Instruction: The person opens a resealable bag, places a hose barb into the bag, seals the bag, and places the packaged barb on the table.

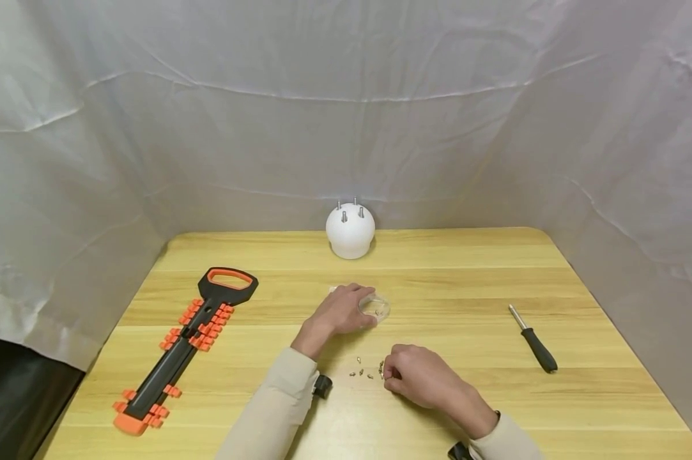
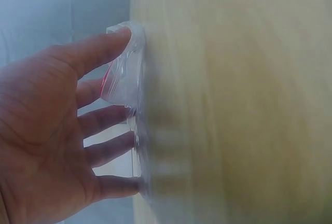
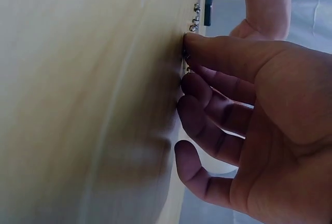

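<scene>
My left hand (image 1: 340, 310) rests on a clear plastic bag (image 1: 383, 306), fingers spread and nearly straight. In the left wrist view the thumb lies against the top of the bag (image 2: 124, 79), which has a red line at its mouth; one small piece shows inside it in the head view. Several small brass-coloured metal fittings (image 1: 361, 372) lie loose on the table in front of me. My right hand (image 1: 417, 377) is beside them, fingers curled and fingertips down at the tabletop. Between thumb and fingers in the right wrist view, a small dark metal fitting (image 3: 186, 55) is partly hidden.
At the back stands a white ball-shaped object (image 1: 350, 233) with metal posts on top. A black tool with orange clips (image 1: 176, 351) lies at the left, and a black-handled screwdriver (image 1: 537, 348) at the right. Grey cloth (image 1: 346, 128) hangs around the wooden table (image 1: 466, 287).
</scene>
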